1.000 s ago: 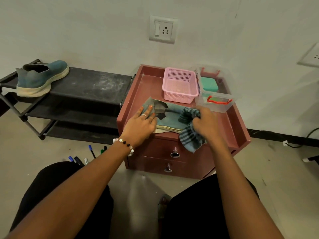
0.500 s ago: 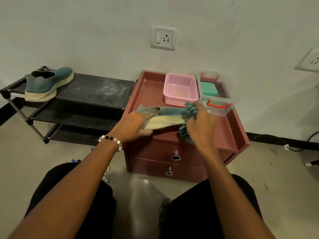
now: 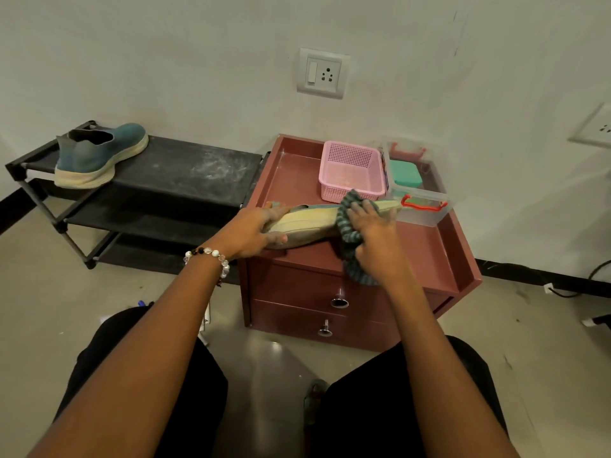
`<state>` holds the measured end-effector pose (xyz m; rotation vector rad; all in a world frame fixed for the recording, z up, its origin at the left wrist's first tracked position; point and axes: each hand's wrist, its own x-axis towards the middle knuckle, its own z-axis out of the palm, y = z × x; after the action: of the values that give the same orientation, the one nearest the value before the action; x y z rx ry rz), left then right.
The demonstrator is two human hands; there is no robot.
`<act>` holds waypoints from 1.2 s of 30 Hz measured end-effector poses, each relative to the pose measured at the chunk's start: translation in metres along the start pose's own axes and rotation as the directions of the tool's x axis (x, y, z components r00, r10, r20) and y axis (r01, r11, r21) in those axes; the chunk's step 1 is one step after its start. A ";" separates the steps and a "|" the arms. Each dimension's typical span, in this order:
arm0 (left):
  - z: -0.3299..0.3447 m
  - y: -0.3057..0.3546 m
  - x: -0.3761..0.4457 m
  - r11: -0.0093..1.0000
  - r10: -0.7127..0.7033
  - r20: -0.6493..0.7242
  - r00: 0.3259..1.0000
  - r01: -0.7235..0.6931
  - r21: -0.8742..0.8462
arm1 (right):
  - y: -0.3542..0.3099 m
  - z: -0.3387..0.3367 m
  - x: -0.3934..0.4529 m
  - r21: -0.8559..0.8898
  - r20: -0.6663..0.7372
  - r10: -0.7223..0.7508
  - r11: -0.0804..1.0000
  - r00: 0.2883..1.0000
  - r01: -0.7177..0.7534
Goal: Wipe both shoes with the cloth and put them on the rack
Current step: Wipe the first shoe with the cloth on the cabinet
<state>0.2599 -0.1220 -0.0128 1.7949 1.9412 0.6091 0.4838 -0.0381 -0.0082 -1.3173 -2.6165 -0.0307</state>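
On the tabletop [image 3: 426,249] of the red drawer cabinet, head view: second shoe [image 3: 307,223] tipped on its side, pale sole facing the camera, heel end to the left, toe reaching toward the clear box [image 3: 426,206] with the red handle. Left hand [image 3: 254,231] wrapped over the heel end, grip pressed onto the sole and upper, steadying it. Right hand [image 3: 370,233] closed around the striped cloth [image 3: 350,246], grip pinching the fabric and pressing it against the sole near the toe, with a loose tail of cloth hanging down over the cabinet's front edge. Behind the shoe, just beside it, a pink basket [image 3: 350,170]; a teal item sitting inside the clear box.

Off to the left, on the top shelf of the black rack [image 3: 185,170], the first shoe [image 3: 99,157] standing upright on its sole, toe pointing toward the wall, well apart from the cabinet.

Progress, judged from this layout: roughly half done or a little past. One shoe already racked, presumably wiped; the other mid-wipe along the sole. Left to do: finish the wipe, then carry this shoe across and set it beside its partner, where plenty of shelf lies free.

No brand, label or readable writing visible on shoes, cloth, basket or box.
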 end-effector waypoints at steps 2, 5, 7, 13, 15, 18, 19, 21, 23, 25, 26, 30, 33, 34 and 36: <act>0.000 0.001 -0.001 1.000 -0.013 0.008 1.000 0.013 -0.015 | 0.007 -0.003 0.001 0.002 -0.085 0.132 0.991 0.988 -0.132; 0.000 0.005 -0.002 1.000 -0.011 0.017 1.000 0.011 -0.009 | -0.008 -0.004 0.000 -0.064 -0.093 0.217 0.973 0.972 -0.223; 0.001 0.006 -0.002 1.000 -0.007 0.026 1.000 0.007 -0.013 | -0.035 0.001 -0.002 -0.105 -0.054 0.154 0.982 0.987 -0.159; 0.003 0.006 -0.004 0.996 0.026 0.018 0.999 -0.028 0.088 | -0.053 0.002 -0.006 -0.037 -0.055 0.003 0.999 0.999 -0.005; 0.003 0.005 -0.004 0.993 0.041 0.016 0.999 -0.042 0.113 | -0.035 -0.004 -0.002 0.009 -0.145 0.084 0.996 0.986 -0.084; 0.004 0.007 -0.005 0.984 0.059 0.029 0.998 -0.063 0.165 | -0.010 -0.011 0.009 0.006 -0.180 0.247 0.968 0.952 -0.250; 0.005 0.008 -0.005 0.979 0.061 0.035 0.998 -0.067 0.193 | -0.006 -0.013 0.011 0.017 -0.173 0.303 0.952 0.937 -0.305; 0.006 0.010 -0.005 0.967 0.061 0.044 0.997 -0.070 0.245 | -0.009 -0.012 0.010 -0.025 -0.137 0.336 0.939 0.932 -0.343; 0.006 0.011 -0.005 0.959 0.061 0.045 0.997 -0.072 0.274 | -0.028 -0.005 0.005 -0.096 -0.090 0.278 0.953 0.956 -0.286; 0.006 0.012 -0.005 0.952 0.055 0.045 0.997 -0.066 0.298 | -0.048 0.002 0.000 -0.111 -0.035 0.176 0.978 0.984 -0.178; 0.006 0.012 -0.004 0.948 0.049 0.044 0.998 -0.060 0.314 | -0.054 0.003 -0.002 -0.120 -0.013 0.112 0.986 0.994 -0.113; 0.012 0.009 -0.002 0.929 0.038 0.030 0.999 -0.046 0.368 | -0.026 -0.007 0.003 -0.042 -0.091 0.115 0.992 0.989 -0.119; 0.017 0.004 -0.003 0.922 0.054 0.024 0.998 -0.059 0.381 | 0.007 -0.018 0.009 0.046 -0.142 0.304 0.953 0.942 -0.301; 0.018 0.004 -0.003 0.923 0.057 0.021 0.998 -0.060 0.381 | 0.011 -0.019 0.012 0.049 -0.132 0.347 0.938 0.928 -0.344; 0.020 0.003 -0.003 0.932 0.055 0.017 0.998 -0.058 0.358 | 0.004 -0.014 0.012 -0.017 -0.109 0.368 0.928 0.924 -0.371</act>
<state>0.2742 -0.1238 -0.0267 2.0695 2.1084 0.2743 0.4831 -0.0279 0.0076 -1.7510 -2.2520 -0.0866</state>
